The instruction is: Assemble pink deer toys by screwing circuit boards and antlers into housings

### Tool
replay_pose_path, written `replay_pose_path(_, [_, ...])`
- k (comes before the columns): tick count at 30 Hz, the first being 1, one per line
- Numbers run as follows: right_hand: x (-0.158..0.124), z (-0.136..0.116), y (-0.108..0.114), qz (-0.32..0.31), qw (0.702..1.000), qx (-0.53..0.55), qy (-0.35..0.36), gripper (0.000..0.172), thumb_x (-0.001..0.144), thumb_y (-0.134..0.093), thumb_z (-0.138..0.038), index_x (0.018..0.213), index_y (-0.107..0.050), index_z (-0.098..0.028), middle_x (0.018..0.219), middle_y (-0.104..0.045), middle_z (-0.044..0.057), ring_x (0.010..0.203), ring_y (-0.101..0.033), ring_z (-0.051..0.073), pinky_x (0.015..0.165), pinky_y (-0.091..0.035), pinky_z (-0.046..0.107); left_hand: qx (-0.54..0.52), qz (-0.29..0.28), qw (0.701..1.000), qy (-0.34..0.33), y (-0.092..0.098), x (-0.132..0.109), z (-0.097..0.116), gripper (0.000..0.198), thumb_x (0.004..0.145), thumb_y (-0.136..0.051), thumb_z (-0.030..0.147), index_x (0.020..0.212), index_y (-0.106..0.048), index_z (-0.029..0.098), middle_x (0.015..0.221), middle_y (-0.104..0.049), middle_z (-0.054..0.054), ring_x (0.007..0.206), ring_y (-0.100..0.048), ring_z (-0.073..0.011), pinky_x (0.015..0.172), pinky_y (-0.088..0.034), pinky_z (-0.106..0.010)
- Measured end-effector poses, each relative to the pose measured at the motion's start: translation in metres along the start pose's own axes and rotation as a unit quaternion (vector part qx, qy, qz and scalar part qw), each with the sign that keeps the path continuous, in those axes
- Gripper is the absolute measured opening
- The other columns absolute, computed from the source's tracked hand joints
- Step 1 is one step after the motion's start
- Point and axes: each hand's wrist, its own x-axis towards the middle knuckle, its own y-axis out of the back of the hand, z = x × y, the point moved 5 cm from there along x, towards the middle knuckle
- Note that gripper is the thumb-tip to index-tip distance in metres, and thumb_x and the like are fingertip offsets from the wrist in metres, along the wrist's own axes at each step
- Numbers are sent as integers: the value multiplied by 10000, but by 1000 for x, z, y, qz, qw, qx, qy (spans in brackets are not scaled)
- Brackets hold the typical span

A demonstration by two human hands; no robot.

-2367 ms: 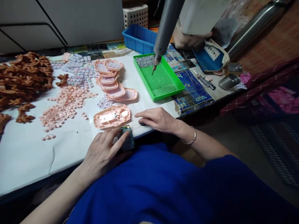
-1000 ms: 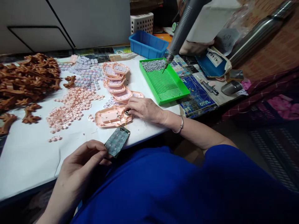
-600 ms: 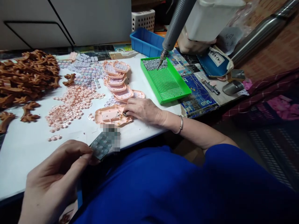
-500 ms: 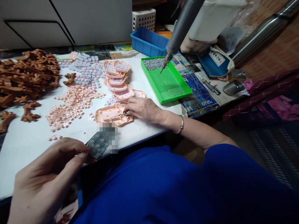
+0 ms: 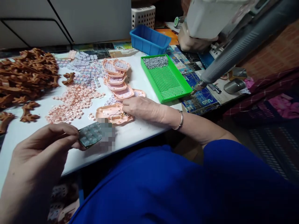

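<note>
Between thumb and fingers, my left hand [image 5: 44, 149] pinches a circuit board [image 5: 90, 135] with rows of clear domes, held over the table's front edge; its right part is blurred out. My right hand [image 5: 142, 109] is closed at the right end of a peach plastic shell [image 5: 108, 113] lying open side up. Thin wires and small parts show inside that shell. My fingers cover whatever they grip there. Behind it, finished-looking peach shells [image 5: 120, 85] with pale keys lie in an overlapping row.
Peach rings [image 5: 74, 102], pale keys [image 5: 88, 74] and brown plastic pieces [image 5: 28, 74] are heaped at left. A green tray [image 5: 168, 79] holds screws, with a blue bin [image 5: 149, 40] behind. An electric screwdriver [image 5: 217, 67] hangs at right, its tip close to the tray's corner.
The hanging screwdriver has swung right and down, away from above the green tray. My left hand has moved slightly left and up with the board. My right hand stays at the shell.
</note>
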Motion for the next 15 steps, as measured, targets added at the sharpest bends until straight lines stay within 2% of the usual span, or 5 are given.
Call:
replay_pose_path(3, [0, 1, 5, -10, 1000, 0, -14, 304, 1029, -344, -36, 1005, -647, -50, 1033, -646, 112, 944, -613, 156, 809, -501, 280, -99, 45, 992, 64, 1, 10, -6, 112, 684, -689, 145, 658, -709, 252, 676, -647, 1, 549, -576, -115, 489, -492, -251])
replay_pose_path(6, [-3, 0, 8, -18, 1000, -1, -12, 274, 1030, -377, -55, 1054, -650, -57, 1062, -647, 113, 934, -614, 153, 798, -495, 278, -112, 72, 987, 88, 3, 18, -6, 125, 613, -689, 119, 612, -710, 242, 683, -649, -7, 566, -575, -119, 463, -477, -238])
replay_pose_path(11, [-8, -4, 11, -28, 998, -14, 56, 262, 1023, -411, -56, 956, -663, -70, 934, -648, 83, 863, -612, 151, 756, -473, 281, -143, 28, 977, 159, -3, 17, -9, 142, 583, -669, 107, 580, -695, 246, 714, -636, -4, 589, -563, -113, 466, -472, -230])
replay_pose_path(15, [-9, -2, 7, -11, 997, 8, 82, 261, 1024, -418, -58, 945, -666, -74, 925, -640, 75, 854, -598, 137, 767, -464, 273, -141, 22, 975, 169, -8, 12, -4, 152, 600, -654, 103, 593, -692, 249, 742, -627, -5, 591, -534, -107, 453, -443, -229])
